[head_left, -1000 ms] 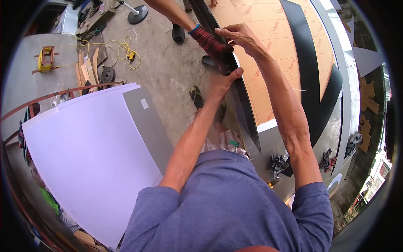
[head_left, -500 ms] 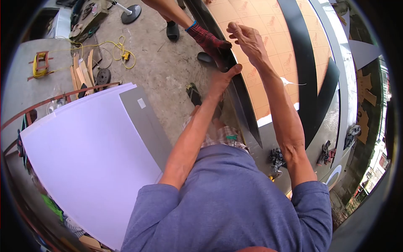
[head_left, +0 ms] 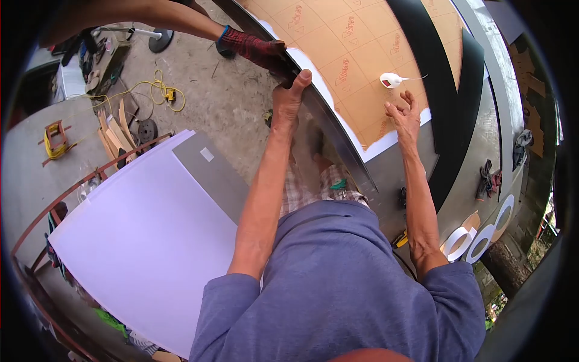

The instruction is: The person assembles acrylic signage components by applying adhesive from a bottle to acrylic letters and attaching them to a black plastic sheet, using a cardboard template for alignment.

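My left hand (head_left: 288, 99) is closed round the near edge of a long black strip (head_left: 329, 123), its thumb on top. Beside that strip lies a panel with printed brown film (head_left: 356, 54), white along its border. Over the panel's near right corner is my right hand (head_left: 405, 117), fingers apart and holding nothing. Just beyond its fingertips sits a small white object with a thin tail (head_left: 391, 79). A person's gloved hand (head_left: 253, 49) is on the same strip, a little past my left hand.
Stacked white sheets (head_left: 151, 241) stand at the left, a grey piece on them. Broad black strips (head_left: 437, 54) cross the right side. White rings (head_left: 458, 242), dark gloves (head_left: 487, 181) and a yellow tool (head_left: 400, 239) lie at the right. A yellow cord (head_left: 163, 90) is on the floor.
My right hand has moved from near the strip's edge toward me and right, over the panel corner. My left hand stays on the strip. The view has shifted.
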### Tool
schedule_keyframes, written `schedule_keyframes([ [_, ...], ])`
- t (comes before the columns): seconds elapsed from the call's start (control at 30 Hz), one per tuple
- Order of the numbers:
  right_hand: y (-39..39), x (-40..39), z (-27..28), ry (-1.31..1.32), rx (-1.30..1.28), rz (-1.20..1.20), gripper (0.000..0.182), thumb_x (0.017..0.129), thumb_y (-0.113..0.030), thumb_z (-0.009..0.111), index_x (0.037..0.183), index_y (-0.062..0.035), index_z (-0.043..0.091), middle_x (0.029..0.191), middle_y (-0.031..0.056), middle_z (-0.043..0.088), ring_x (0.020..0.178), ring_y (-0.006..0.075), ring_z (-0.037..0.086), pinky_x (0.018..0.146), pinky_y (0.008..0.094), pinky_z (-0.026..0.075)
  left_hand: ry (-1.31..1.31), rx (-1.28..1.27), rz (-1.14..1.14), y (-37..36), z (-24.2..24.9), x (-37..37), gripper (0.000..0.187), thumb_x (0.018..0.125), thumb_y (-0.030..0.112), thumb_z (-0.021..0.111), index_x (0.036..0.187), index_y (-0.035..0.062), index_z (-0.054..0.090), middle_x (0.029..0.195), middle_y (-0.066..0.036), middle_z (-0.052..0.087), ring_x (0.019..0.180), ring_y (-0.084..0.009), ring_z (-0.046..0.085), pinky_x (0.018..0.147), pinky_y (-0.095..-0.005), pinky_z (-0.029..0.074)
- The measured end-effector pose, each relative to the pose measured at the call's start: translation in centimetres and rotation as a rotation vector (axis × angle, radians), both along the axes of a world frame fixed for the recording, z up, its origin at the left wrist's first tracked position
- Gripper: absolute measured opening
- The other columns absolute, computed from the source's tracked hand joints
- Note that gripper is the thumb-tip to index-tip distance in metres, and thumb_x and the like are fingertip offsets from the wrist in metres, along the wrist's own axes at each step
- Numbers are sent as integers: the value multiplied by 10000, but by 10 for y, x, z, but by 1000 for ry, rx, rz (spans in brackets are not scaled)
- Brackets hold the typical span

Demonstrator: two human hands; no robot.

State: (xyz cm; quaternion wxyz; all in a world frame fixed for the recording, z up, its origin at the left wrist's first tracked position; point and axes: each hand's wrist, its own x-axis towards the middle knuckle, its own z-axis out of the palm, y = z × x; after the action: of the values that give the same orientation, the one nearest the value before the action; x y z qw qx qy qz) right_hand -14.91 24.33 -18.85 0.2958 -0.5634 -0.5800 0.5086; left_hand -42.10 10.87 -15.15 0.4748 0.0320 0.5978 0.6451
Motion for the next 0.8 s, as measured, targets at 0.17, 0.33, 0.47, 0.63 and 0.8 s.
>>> schedule_keyframes([
  [0.17, 22, -22, -13, 94, -52, -40, 658, 824, -147, 841, 1376, 1, 515, 995, 92, 677, 658, 139, 669, 518, 254, 519, 8, 23, 63, 0, -2, 3, 819, 707, 548, 872, 1194, -65, 629, 1106, -90, 629, 1007, -192, 573, 917, -329, 454],
  [0.33, 36, -31, -7, 50, -191, -70, 456, 848, -204, 827, 1229, -43, 633, 771, 41, 677, 551, 99, 589, 485, 256, 463, 35, 5, -24, -2, -3, 1, 1027, 711, 675, 805, 1293, -120, 515, 1183, -174, 621, 1122, -280, 611, 1014, -444, 473],
  [0.47, 38, -35, -16, -120, 77, 61, 387, 878, -216, 786, 1192, -44, 640, 825, 71, 693, 612, 122, 613, 570, 279, 507, 38, 32, -24, -3, -5, 0, 1020, 728, 675, 791, 1307, -114, 503, 1193, -173, 621, 1123, -281, 614, 999, -441, 479],
  [0.63, 17, -56, 19, -147, 230, 319, 378, 886, -203, 748, 1204, -25, 650, 970, 118, 708, 749, 193, 669, 652, 308, 539, 45, -14, -87, -7, -3, -3, 1057, 718, 714, 768, 1342, -91, 485, 1242, -175, 597, 1149, -289, 599, 987, -432, 476],
  [0.8, 9, -86, 41, -173, 249, 459, 291, 881, -185, 728, 1106, -8, 675, 978, 135, 684, 851, 252, 665, 742, 373, 536, 48, -26, -74, -7, -1, -1, 1056, 714, 720, 763, 1369, -57, 478, 1267, -164, 584, 1186, -292, 573, 1001, -433, 461],
])
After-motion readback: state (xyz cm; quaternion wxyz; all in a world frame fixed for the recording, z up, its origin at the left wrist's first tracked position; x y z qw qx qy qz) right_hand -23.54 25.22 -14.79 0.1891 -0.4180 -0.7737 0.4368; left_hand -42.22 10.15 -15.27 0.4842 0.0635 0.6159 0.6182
